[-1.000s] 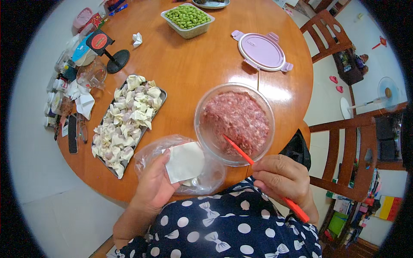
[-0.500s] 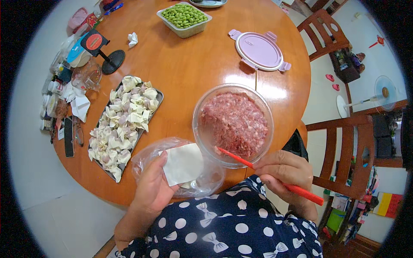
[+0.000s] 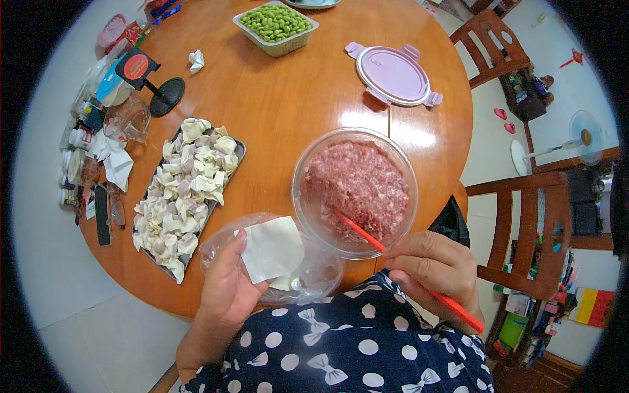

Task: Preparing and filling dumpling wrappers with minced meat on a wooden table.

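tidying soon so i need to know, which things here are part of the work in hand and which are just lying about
In use:
white wrapper, in the left hand
red stick, in the right hand
clear bowl of minced meat
tray of filled wrappers
plastic bag

Apparently just lying about:
tub of green beans
crumpled tissue
black stand

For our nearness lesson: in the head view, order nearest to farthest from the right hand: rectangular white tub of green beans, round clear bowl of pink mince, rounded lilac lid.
1. Round clear bowl of pink mince: just left of the right hand.
2. Rounded lilac lid: beyond the bowl.
3. Rectangular white tub of green beans: farthest, left of the lid.
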`<state>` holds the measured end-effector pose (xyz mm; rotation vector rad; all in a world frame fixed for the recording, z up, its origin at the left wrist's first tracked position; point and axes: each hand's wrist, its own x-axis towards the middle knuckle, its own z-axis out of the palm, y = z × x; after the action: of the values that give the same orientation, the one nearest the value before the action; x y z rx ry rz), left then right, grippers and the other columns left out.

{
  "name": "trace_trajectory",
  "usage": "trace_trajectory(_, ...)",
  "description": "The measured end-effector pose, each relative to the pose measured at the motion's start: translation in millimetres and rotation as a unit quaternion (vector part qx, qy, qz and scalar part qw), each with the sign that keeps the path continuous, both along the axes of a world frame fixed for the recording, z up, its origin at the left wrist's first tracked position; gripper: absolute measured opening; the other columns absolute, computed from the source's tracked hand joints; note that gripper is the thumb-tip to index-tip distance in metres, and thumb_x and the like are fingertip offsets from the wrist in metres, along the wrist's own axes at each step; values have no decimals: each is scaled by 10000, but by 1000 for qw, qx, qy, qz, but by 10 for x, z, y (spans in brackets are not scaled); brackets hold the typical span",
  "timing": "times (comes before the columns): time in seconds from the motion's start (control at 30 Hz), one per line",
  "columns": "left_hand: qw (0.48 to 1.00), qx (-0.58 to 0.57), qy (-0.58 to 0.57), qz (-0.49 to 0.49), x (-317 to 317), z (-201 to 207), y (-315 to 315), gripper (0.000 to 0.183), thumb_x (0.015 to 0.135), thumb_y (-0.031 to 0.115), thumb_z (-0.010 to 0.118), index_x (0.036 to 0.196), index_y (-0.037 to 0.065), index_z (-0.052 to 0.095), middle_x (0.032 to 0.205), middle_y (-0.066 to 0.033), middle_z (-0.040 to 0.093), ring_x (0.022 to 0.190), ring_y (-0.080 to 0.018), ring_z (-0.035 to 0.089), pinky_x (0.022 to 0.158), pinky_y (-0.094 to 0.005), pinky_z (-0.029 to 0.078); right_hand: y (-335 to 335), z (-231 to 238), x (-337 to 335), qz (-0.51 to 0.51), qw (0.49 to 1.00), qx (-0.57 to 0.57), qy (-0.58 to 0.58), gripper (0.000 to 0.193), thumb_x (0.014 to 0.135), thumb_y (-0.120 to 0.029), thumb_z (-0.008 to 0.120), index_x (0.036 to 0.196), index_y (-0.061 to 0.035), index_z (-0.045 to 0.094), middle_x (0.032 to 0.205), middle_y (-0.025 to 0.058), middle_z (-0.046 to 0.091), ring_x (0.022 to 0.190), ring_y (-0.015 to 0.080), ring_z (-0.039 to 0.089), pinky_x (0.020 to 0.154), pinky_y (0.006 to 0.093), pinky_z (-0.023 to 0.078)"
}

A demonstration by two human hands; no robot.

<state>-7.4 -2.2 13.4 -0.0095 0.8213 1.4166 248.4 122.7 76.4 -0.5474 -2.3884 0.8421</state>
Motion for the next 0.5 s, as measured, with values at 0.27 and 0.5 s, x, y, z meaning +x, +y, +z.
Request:
trace_trajectory(0.27, 1000, 10, 0, -2, -1, 15, -7, 434, 1013, 272, 375, 1346, 1, 439, 1342, -171, 524, 1258, -305, 500, 1078, -475, 373, 67, -77, 67, 9, 999, -48, 24, 145, 754, -64, 749, 866, -4, 678, 889, 143, 682, 811, 279, 681, 710, 344, 556)
trace_trajectory(0.5, 999, -4, 30, 10, 34, 56, 50, 468, 1003, 290, 394, 1351, -20, 427, 1298, -201, 548, 1191, -347, 546, 1039, -500, 416, 64, -28, 77, -23, 999, -24, 25, 163, 790, -126, 724, 828, 24, 673, 880, 158, 684, 824, 279, 679, 734, 360, 541)
